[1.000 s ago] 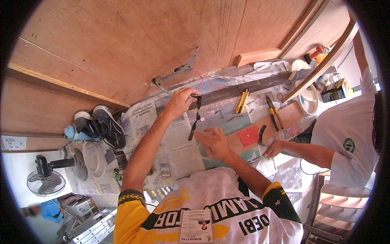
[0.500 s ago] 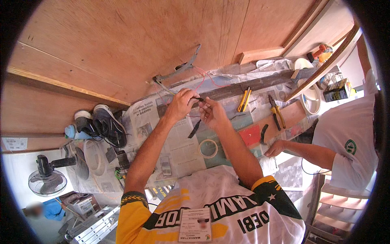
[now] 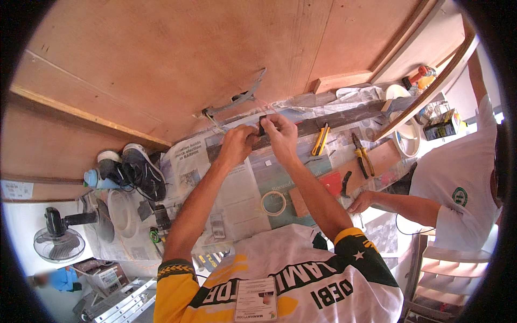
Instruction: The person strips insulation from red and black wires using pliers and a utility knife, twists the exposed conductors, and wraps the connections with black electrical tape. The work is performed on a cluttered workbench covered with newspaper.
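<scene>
My left hand (image 3: 237, 144) is closed, its fingertips pinching the wire (image 3: 216, 123) that comes out of the hole in the plywood panel. Close beside it, my right hand (image 3: 281, 134) grips a short strip of black tape (image 3: 262, 125) between thumb and fingers. The wire's end is hidden among my fingers. A curved grey conduit (image 3: 237, 102) juts from the panel just above my hands, with thin red wires (image 3: 265, 106) near it. Below lies a newspaper-covered work surface (image 3: 237, 188).
A yellow cutter (image 3: 321, 139), pliers (image 3: 362, 155) and a tape ring (image 3: 273, 203) lie to the right and nearer me. Black shoes (image 3: 142, 172) and a drill (image 3: 161, 216) are at left. A co-worker's hand (image 3: 361, 202) rests at the right edge. A curved wooden strip (image 3: 425, 97) rises beyond.
The black strip that hung below my right hand is now raised between my fingers at the wire. My right hand has moved slightly up and right, my left hand slightly down.
</scene>
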### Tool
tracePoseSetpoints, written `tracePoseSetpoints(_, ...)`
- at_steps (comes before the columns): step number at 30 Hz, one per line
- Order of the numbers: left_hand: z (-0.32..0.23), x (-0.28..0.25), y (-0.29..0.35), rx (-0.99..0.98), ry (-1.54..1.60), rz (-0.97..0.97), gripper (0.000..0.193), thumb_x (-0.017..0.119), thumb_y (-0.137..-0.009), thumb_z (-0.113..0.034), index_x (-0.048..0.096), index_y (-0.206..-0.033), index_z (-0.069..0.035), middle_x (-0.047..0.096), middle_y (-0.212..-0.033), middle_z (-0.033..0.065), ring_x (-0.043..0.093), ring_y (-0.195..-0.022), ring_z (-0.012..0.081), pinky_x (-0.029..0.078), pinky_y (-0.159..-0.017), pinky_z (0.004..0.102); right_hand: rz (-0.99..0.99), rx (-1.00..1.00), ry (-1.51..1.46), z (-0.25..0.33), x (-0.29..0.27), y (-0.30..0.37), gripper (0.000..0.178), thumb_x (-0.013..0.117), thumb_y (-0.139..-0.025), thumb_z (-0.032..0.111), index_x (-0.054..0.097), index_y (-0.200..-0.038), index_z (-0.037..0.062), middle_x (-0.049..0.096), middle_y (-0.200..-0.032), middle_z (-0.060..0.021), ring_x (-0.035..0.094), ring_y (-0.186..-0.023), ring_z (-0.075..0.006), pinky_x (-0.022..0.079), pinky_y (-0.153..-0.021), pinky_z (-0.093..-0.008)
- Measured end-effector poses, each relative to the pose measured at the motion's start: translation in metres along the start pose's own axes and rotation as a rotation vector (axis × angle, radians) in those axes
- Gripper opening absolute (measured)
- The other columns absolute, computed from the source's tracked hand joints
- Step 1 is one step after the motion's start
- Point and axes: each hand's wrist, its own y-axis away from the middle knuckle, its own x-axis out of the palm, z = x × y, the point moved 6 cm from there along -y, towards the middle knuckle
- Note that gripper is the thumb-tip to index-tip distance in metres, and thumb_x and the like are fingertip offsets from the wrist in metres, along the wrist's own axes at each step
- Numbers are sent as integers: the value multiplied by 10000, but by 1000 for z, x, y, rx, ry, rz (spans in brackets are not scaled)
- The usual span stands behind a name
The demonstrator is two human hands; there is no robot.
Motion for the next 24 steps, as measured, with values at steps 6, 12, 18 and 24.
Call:
tracePoseSetpoints(6, 14, 8, -8, 48, 4, -69, 195, 774, -861, -46, 737, -1050, -8, 753, -1033, 202, 745, -933, 373, 578, -811, 451, 93, -210, -26, 32, -9, 62, 230, 808, -921, 146, 697, -1093, 41, 682, -1018, -41, 623, -909, -149, 513, -818, -330)
tracePoseSetpoints(12, -19, -14, -25, 32, 53, -198, 153, 752, -900, -31, 730, -1049, -6, 753, -1007, 180, 731, -933, 373, 560, -813, 446, 556, -583, 706, 29, -15, 156, 421, 748, -858, 123, 668, -1271, 107, 710, -1162, -70, 622, -1015, -275, 487, -912, -437)
tracePoseSetpoints(18, -18, -15, -12, 34, 75, -153, 141, 753, -890, -22, 719, -1025, -7, 743, -982, 174, 727, -933, 374, 556, -802, 456, 626, -391, 625, 64, -24, 157, 413, 707, -937, 252, 715, -1318, 94, 767, -1193, -107, 685, -925, -295, 534, -836, -445)
tracePoseSetpoints(24, -12, -10, -6, 39, 45, -163, 124, 742, -904, -52, 715, -1022, -23, 729, -981, 173, 714, -945, 399, 559, -804, 464, 17, -305, 630, 74, -26, 101, 338, 650, -1047, 343, 804, -1081, 44, 796, -940, -131, 715, -695, -276, 570, -669, -415)
